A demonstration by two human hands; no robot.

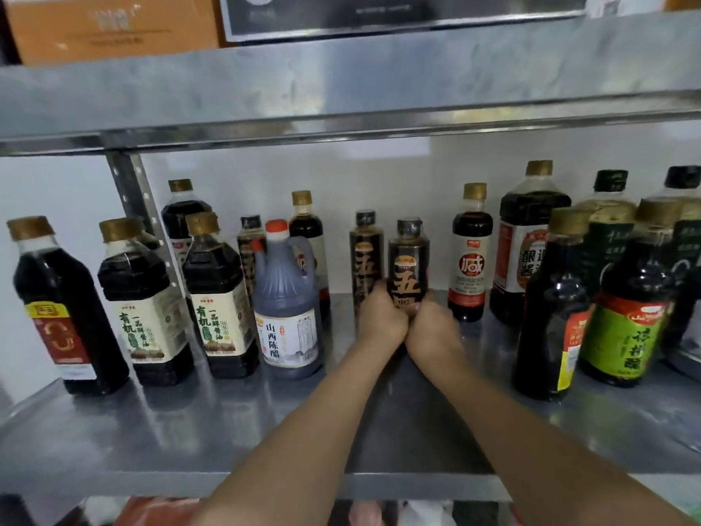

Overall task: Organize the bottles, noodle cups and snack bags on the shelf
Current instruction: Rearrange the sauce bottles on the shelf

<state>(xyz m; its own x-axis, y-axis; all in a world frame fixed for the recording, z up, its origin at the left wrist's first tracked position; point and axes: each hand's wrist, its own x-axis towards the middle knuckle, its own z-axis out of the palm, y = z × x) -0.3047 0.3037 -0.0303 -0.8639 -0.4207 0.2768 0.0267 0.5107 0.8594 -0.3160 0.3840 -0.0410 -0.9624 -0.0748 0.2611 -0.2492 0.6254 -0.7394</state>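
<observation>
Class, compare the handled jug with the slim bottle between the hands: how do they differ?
The jug is wide with a handle and orange cap; the slim bottle is narrow, handleless, dark-capped. The jug stands untouched; left hand and right hand grip the slim bottle. Both are upright.

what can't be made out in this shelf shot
All in the head view.
1. Base and lower label of the dark bottle: covered by the left hand and right hand gripping it.
2. Black-capped bottle at the far right: cut off by the frame edge.
3. Orange box on the upper shelf: top cut off, print blurred.
4. Red item below: mostly hidden by the shelf board.
</observation>
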